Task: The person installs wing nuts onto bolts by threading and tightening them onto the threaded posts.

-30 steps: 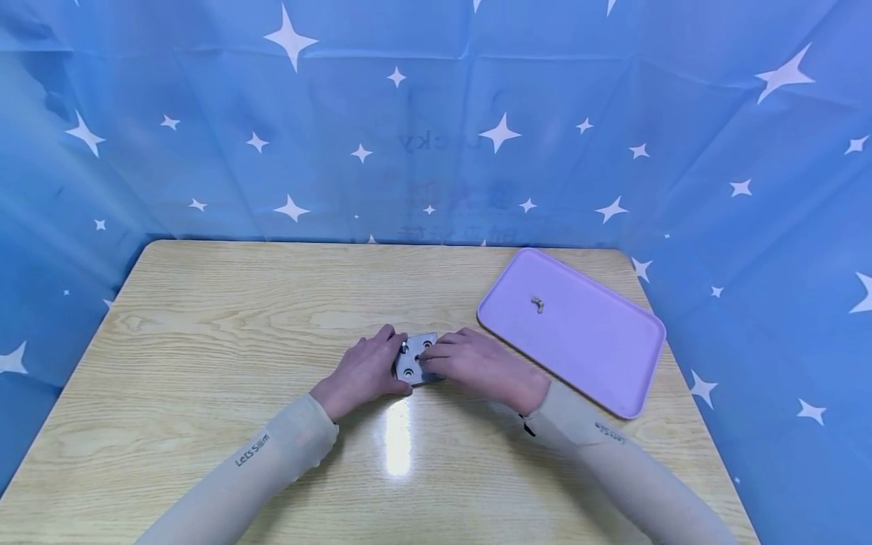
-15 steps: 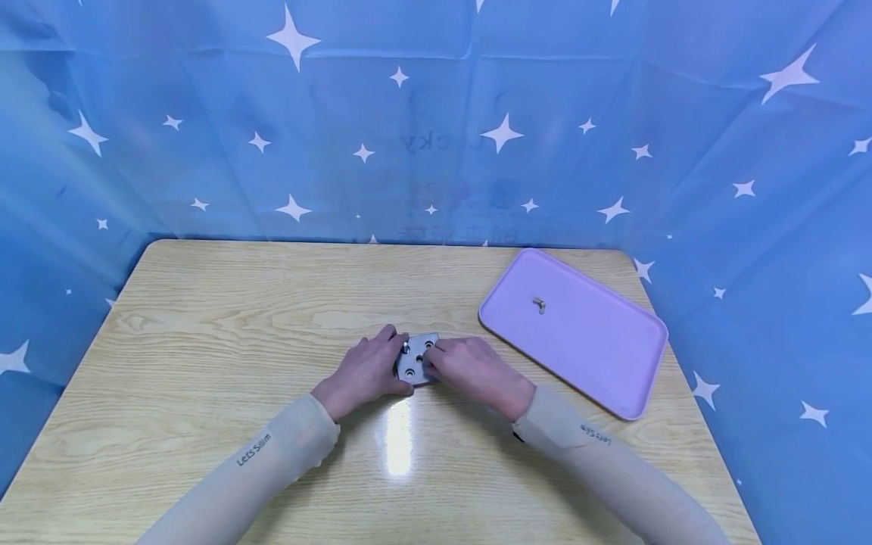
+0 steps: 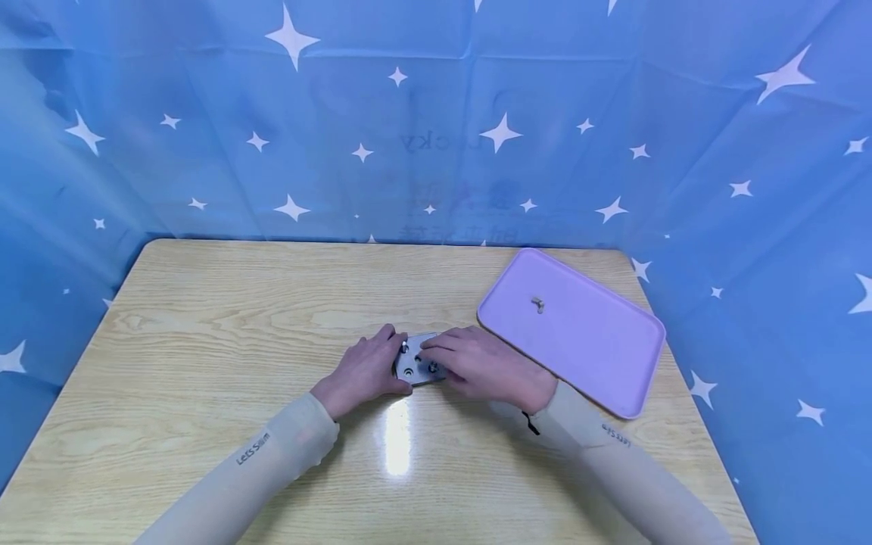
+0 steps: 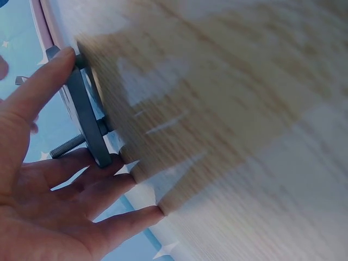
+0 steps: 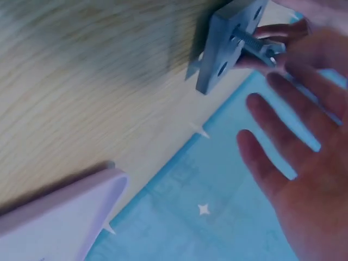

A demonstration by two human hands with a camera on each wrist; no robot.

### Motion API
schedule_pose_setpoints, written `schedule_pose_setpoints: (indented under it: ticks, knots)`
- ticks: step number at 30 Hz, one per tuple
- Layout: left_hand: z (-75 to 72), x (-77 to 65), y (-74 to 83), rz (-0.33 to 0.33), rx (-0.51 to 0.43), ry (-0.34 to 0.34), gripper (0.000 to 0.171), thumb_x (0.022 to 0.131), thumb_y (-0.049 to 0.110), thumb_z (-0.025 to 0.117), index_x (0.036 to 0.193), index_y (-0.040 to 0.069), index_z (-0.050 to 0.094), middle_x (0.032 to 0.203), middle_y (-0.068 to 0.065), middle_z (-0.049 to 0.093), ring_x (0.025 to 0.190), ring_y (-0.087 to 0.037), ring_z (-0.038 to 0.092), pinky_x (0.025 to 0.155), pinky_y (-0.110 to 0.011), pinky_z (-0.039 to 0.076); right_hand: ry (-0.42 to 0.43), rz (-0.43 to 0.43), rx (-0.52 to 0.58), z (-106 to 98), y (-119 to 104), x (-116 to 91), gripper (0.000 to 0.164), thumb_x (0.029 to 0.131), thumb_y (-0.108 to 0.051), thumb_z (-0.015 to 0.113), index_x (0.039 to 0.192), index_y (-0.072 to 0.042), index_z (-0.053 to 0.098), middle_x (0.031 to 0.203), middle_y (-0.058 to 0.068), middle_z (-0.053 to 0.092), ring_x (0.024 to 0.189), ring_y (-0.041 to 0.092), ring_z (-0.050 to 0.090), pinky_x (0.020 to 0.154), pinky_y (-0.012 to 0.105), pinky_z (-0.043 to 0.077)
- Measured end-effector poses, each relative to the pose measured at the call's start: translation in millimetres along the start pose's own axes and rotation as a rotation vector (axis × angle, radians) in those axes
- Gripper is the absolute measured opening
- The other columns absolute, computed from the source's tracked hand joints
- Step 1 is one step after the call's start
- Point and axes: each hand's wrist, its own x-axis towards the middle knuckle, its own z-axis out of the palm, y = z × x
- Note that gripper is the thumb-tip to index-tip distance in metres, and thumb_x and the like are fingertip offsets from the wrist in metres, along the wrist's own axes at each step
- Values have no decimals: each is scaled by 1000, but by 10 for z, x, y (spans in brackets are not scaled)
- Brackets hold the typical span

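Near the middle of the table, my left hand [image 3: 366, 369] grips the left edge of a small grey metal plate [image 3: 419, 371] with several holes. A bolt [image 3: 405, 348] stands in the plate's far left hole, beside my left fingers. Another bolt [image 5: 251, 41] stands upright in a hole on the right side, much of its thread showing. My right hand [image 3: 482, 366] hovers over that side with fingers spread, fingertips right at the bolt's head. In the left wrist view, the plate's edge [image 4: 87, 117] sits between thumb and fingers, with short dark posts beneath it.
A purple tray [image 3: 593, 348] lies at the right of the wooden table [image 3: 272, 303], close to my right forearm, with small metal pieces [image 3: 538, 304] on it. A blue curtain with white stars [image 3: 436, 113] hangs behind the table's far edge.
My right fingers were curled together at the plate half a second ago; now they are spread and the bolt's head shows. My left hand and the plate have stayed put.
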Motion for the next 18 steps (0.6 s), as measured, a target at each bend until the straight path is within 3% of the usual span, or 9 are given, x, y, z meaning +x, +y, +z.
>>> schedule_pose_setpoints:
  ticks: [5, 10, 15, 18]
  knots:
    - [-2, 7, -2, -11, 17, -10, 85, 72, 38, 94, 141, 1, 59, 110, -6, 56, 78, -17, 52, 68, -37, 47, -76, -103, -122, -42, 31, -34, 46, 95, -7, 74, 139, -18, 64, 144, -3, 61, 130, 18, 58, 107, 39, 48]
    - [-2, 6, 4, -18, 27, -15, 86, 72, 39, 94, 140, 1, 59, 110, -6, 56, 78, -17, 52, 65, -36, 47, -60, -129, -150, 13, 16, 2, 37, 95, -6, 74, 130, -17, 69, 136, -5, 66, 126, 14, 59, 104, 37, 49]
    - [3, 9, 2, -17, 18, -11, 86, 71, 38, 94, 140, 0, 59, 109, -6, 56, 78, -16, 51, 66, -35, 46, 39, -123, -173, 93, 3, 43, 21, 90, -8, 78, 108, -17, 74, 109, -6, 74, 102, 14, 67, 86, 33, 54]
    - [-5, 9, 3, -13, 13, -12, 86, 72, 38, 95, 141, 0, 59, 109, -6, 56, 78, -16, 51, 67, -35, 46, 102, -73, -166, 159, -18, 80, 11, 89, -12, 81, 97, -15, 73, 91, -4, 73, 82, 13, 65, 73, 30, 54]
